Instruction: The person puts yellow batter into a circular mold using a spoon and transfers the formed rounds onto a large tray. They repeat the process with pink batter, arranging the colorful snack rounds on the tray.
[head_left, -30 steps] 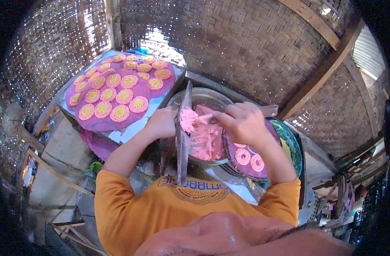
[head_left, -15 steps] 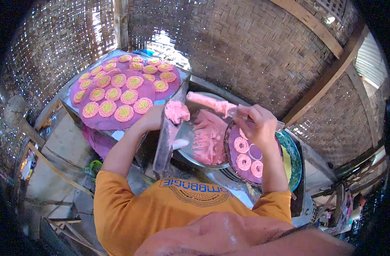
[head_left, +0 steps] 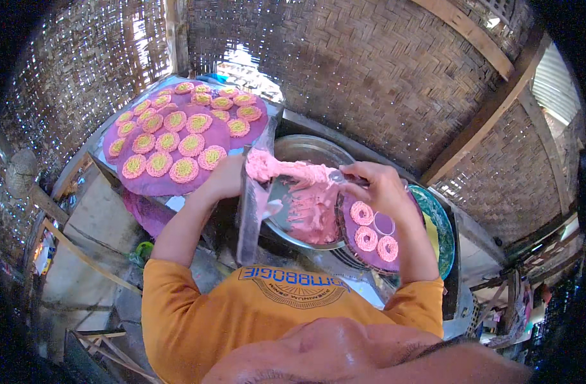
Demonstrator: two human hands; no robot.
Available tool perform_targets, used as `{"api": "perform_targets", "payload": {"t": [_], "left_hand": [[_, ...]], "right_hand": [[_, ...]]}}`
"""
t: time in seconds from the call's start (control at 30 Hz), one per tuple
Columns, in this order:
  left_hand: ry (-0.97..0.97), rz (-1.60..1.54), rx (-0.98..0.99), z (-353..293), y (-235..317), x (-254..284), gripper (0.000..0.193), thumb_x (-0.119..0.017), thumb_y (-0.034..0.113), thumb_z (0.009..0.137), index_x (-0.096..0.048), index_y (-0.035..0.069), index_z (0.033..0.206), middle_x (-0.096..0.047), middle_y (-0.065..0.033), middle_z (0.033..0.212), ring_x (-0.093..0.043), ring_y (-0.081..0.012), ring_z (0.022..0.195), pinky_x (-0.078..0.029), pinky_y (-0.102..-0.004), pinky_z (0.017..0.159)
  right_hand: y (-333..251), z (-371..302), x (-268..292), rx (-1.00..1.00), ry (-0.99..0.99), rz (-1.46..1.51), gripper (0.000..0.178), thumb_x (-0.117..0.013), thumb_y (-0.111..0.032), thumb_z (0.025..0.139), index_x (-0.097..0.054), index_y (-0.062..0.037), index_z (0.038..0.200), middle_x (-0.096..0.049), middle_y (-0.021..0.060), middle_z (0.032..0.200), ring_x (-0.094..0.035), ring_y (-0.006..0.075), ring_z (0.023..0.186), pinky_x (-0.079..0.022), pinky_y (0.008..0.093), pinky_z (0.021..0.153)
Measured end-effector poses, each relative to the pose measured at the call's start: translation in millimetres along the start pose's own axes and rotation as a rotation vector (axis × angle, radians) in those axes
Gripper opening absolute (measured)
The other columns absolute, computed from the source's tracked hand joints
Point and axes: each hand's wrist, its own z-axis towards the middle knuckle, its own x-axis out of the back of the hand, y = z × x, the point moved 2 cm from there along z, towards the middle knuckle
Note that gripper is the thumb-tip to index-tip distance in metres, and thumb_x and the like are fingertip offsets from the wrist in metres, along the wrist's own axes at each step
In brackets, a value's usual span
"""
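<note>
My left hand [head_left: 227, 178] is closed on a long, narrow grey bar-shaped tool [head_left: 247, 233], its fingers largely hidden behind it. A lump of soft pink dough [head_left: 261, 165] sits on the tool's far end, and a white stub [head_left: 272, 208] sticks out from its side. My right hand [head_left: 377, 182] pinches a stick [head_left: 336, 176] thickly coated in pink dough, which reaches across to the lump. Below both hands stands a metal basin [head_left: 313, 146] with more pink dough [head_left: 311, 214] inside. Beside it, a round purple tray [head_left: 352, 225] carries pink rings [head_left: 365, 239] and a thin white hoop [head_left: 384, 223].
At the left, a table holds purple rounds [head_left: 201, 171] bearing several pink cakes with yellow centres [head_left: 183, 170]. A green basin [head_left: 441, 221] stands beyond my right forearm. Woven walls [head_left: 363, 77] and a slanting wooden beam [head_left: 479, 121] close in the far side.
My right hand has brought the dough-coated stick down and left, so its dough now meets the lump on the tool. The left hand has stayed nearly in place.
</note>
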Motion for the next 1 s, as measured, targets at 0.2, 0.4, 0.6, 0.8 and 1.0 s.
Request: {"api": "perform_targets", "payload": {"t": [0.2,0.4,0.6,0.8,1.0], "left_hand": [[-0.023,0.196,0.042,-9.0,38.3,-12.2,0.046,-0.062,0.036,0.065,-0.059,0.007,0.101,-0.058,-0.0204,0.099,-0.058,-0.0364,0.087,-0.047,-0.0429,0.076],[-0.052,0.137,0.093,-1.2,27.3,-24.2,0.043,-0.061,0.034,0.067,-0.059,0.007,0.101,-0.058,-0.0199,0.099,-0.057,-0.0366,0.088,-0.047,-0.0427,0.077],[-0.266,0.094,0.079,6.3,9.9,-15.5,0.036,-0.060,0.033,0.068,-0.062,0.006,0.092,-0.061,-0.0213,0.090,-0.058,-0.0379,0.085,-0.046,-0.0414,0.076],[0.111,-0.114,0.050,5.3,-16.2,8.1,0.041,-0.066,0.033,0.064,-0.062,0.012,0.099,-0.064,-0.0156,0.091,-0.061,-0.0321,0.084,-0.048,-0.0384,0.073],[0.078,-0.419,-0.035,24.0,41.5,-12.5,0.039,-0.067,0.025,0.065,-0.061,0.012,0.102,-0.062,-0.0116,0.100,-0.059,-0.0268,0.091,-0.047,-0.0333,0.078]], "right_hand": [[-12.7,33.0,10.3,-0.122,-0.428,0.001,0.026,-0.061,-0.029,0.079,-0.062,-0.0057,0.089,-0.061,0.0167,0.075,-0.059,0.0346,0.073,-0.045,0.0410,0.061],[-38.6,34.7,-35.1,0.157,-0.149,-0.398,0.021,-0.058,-0.021,0.076,-0.059,-0.0112,0.094,-0.061,0.0089,0.080,-0.060,0.0251,0.070,-0.045,0.0337,0.056],[-44.0,6.3,-42.4,0.687,0.243,-0.888,0.019,-0.056,-0.014,0.073,-0.054,-0.0120,0.092,-0.056,0.0017,0.084,-0.056,0.0121,0.070,-0.042,0.0226,0.056],[-3.1,-6.4,1.7,0.106,0.660,-0.114,0.019,-0.068,-0.005,0.069,-0.060,-0.0082,0.086,-0.057,0.0047,0.076,-0.053,0.0132,0.060,-0.043,0.0232,0.057],[-15.4,8.8,-100.9,-0.373,0.456,1.020,0.022,-0.069,-0.006,0.073,-0.059,-0.0011,0.093,-0.060,0.0039,0.094,-0.056,0.0119,0.084,-0.045,0.0255,0.075]]}}
